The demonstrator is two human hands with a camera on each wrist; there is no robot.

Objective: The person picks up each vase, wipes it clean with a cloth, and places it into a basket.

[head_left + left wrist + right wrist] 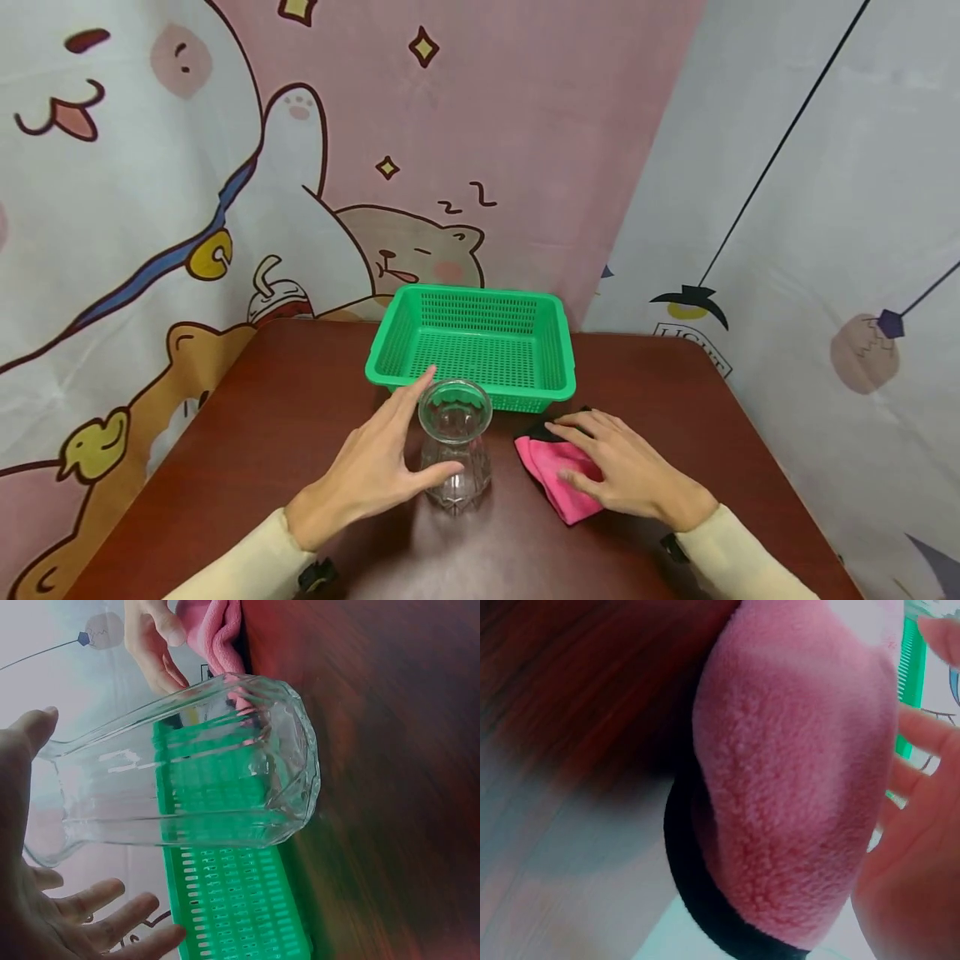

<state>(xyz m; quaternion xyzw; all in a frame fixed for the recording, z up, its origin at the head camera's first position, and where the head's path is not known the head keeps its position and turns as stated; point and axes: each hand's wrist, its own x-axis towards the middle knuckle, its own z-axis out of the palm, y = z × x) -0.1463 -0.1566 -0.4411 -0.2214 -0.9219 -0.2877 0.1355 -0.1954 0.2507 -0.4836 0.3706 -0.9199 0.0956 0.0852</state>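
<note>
A clear glass vase (456,458) with a flared rim stands upright on the dark red table. My left hand (375,467) is beside it on the left, thumb and fingers spread around its near side without gripping. In the left wrist view the vase (187,772) shows its faceted base, and the fingers are extended near its neck. A folded pink and black cloth (553,471) lies to the right of the vase. Over its right part hovers my right hand (618,467), fingers loosely bent. The right wrist view shows the fuzzy pink cloth (795,765) close up, beside the palm.
Behind the vase sits a green plastic basket (480,354) with slotted walls. The dark red table (300,392) reaches back to a cartoon-printed curtain (525,150). More curtain hangs along the left and right sides.
</note>
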